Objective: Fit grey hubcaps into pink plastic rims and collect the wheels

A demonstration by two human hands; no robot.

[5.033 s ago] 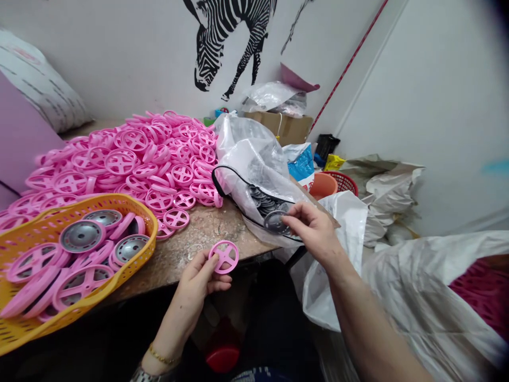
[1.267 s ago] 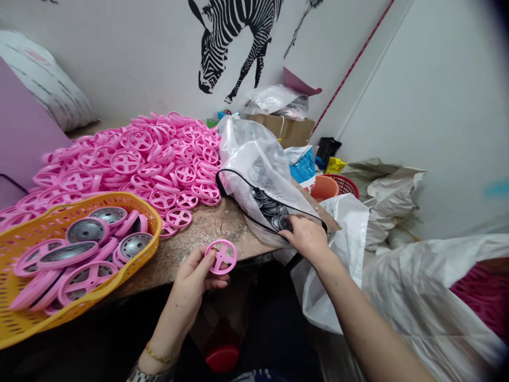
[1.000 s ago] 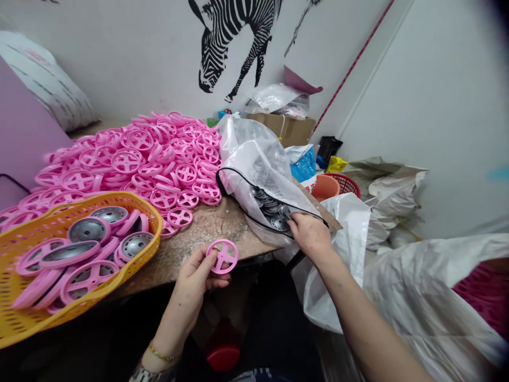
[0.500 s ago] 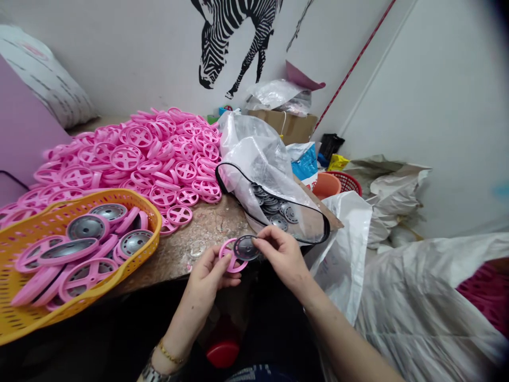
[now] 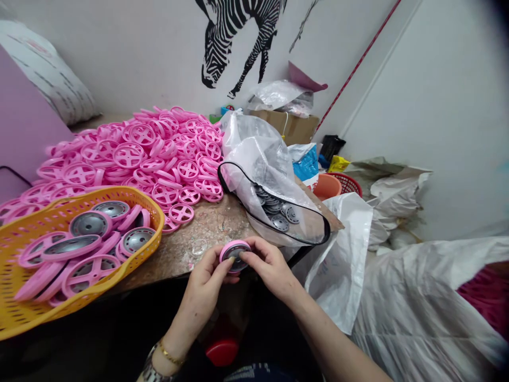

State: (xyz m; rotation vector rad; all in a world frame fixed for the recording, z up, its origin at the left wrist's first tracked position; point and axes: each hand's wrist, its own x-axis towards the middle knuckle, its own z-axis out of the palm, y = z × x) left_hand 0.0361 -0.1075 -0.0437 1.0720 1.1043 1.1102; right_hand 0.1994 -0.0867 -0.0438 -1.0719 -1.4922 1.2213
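Between my two hands, just off the table's front edge, is a pink plastic wheel ring [image 5: 225, 249] with a grey hubcap disc [image 5: 237, 250] lying inside its rim. My left hand [image 5: 212, 269] is closed around the ring's left side, thumb on the disc's face. From the right, my right hand [image 5: 267, 265] grips the wheel too, its thumb pressing on the disc and its fingers behind the rim. Whether the disc sits fully flush I cannot tell.
A yellow basket [image 5: 137, 268] with several pink-and-grey wheels stands at left. Behind it lies a large heap of pink wheel rings [image 5: 129, 154]. A clear zip bag [image 5: 258, 154] holds grey discs [image 5: 280, 222]. White sacks [image 5: 421, 297] lie at right.
The grey disc, held by my right hand beside the pink ring, has moved left into the ring. Both thumbs now press on its face.
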